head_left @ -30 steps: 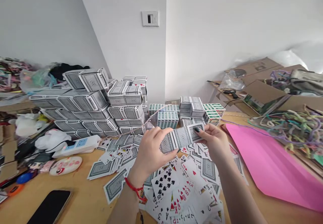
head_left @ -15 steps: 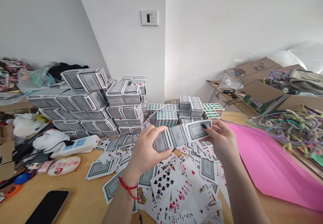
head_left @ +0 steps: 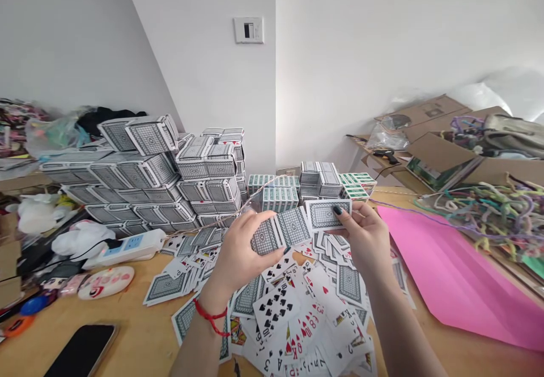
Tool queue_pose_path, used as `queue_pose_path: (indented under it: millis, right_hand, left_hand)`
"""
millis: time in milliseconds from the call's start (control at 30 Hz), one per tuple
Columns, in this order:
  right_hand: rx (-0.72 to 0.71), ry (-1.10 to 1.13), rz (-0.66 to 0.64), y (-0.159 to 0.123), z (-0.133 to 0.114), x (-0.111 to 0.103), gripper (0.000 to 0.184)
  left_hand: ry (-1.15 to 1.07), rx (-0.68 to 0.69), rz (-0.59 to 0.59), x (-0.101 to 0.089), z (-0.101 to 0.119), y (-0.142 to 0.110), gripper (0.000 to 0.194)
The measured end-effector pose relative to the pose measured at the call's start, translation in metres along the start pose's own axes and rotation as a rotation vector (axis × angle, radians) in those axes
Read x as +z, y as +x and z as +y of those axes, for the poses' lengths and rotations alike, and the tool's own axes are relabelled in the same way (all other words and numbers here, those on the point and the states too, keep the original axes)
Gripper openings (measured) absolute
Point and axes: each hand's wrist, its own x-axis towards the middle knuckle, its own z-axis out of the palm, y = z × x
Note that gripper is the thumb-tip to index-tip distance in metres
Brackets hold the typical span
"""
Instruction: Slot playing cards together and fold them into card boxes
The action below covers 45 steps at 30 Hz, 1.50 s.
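My left hand [head_left: 245,249], above a red cord bracelet, is closed around a block of playing cards [head_left: 292,228] with patterned grey-green backs, held tilted over the table. In my right hand [head_left: 364,234], a single playing card [head_left: 323,216] is pinched between thumb and fingers, its patterned back toward me. Its left edge is close to the block's right end; whether they touch, I cannot tell. Beneath both hands lies a spread heap of loose playing cards [head_left: 278,307], some face up, some face down.
Stacked card blocks [head_left: 148,172] rise at the back left, with green-and-white card boxes [head_left: 278,198] behind my hands. A phone [head_left: 83,350] and a power strip [head_left: 127,246] lie left. Pink paper [head_left: 450,286] and a pile of fuzzy coloured stems [head_left: 484,212] are right.
The card in my right hand has moved slightly left and up, and sits more level and further apart from the block's end. My left hand still grips the block, shifted slightly left.
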Motion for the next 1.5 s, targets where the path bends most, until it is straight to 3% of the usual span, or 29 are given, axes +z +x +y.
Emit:
queue_pose_path:
  millis: [367, 867, 1133, 1500]
  right_hand:
    - [0.021, -0.041, -0.108, -0.005, -0.003, 0.006, 0.027]
    - [0.053, -0.154, -0.160, -0.001, -0.008, -0.006, 0.028]
    - [0.142, -0.125, -0.270, 0.001, -0.004, -0.005, 0.027]
    - [0.250, -0.065, -0.324, -0.004, -0.004, 0.003, 0.025]
  left_hand:
    - [-0.014, 0.000, 0.033, 0.000, -0.003, 0.001, 0.045]
    - [0.020, 0.012, -0.028, -0.002, -0.001, 0.000, 0.044]
    - [-0.103, 0.000, -0.050, -0.001, 0.006, 0.002, 0.044]
    - [-0.148, 0.016, -0.038, -0.001, 0.007, 0.001, 0.045]
